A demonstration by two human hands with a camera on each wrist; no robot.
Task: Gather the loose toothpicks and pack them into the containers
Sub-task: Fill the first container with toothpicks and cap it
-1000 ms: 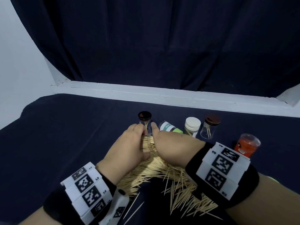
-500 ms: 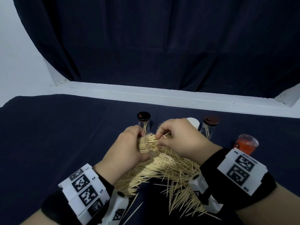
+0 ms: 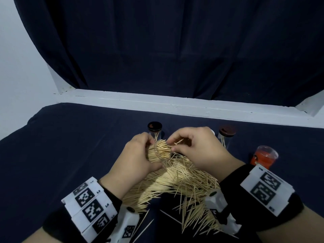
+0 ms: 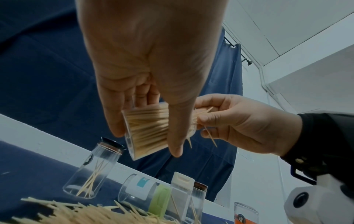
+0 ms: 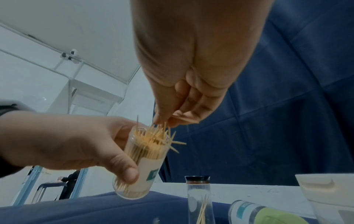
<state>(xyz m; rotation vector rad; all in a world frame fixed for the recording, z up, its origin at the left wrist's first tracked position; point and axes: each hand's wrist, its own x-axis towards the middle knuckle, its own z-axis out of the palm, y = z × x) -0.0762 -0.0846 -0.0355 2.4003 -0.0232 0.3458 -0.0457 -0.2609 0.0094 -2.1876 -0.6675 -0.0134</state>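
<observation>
A big pile of loose toothpicks [image 3: 177, 183] lies on the dark cloth between my wrists. My left hand [image 3: 140, 155] grips a clear labelled container [image 3: 158, 152] packed with toothpicks, tilted with its mouth toward the right. In the left wrist view the container [image 4: 147, 128] sits between thumb and fingers. My right hand [image 3: 172, 144] pinches a few toothpicks at the container's mouth. The right wrist view shows the right hand's fingertips [image 5: 162, 119] on the bristling toothpick ends above the container [image 5: 141, 163].
Behind the hands stand a black-lidded vial [image 3: 154, 128], a brown-lidded vial [image 3: 227, 135] and an orange container [image 3: 264, 156]. A white-capped container [image 4: 182, 192] and a green-capped one [image 4: 151, 195] lying down sit between them. A white ledge [image 3: 175, 106] bounds the far edge.
Both hands rose off the pile. The left hand lifted the filled container, and the right hand came up to its mouth with a pinch of toothpicks.
</observation>
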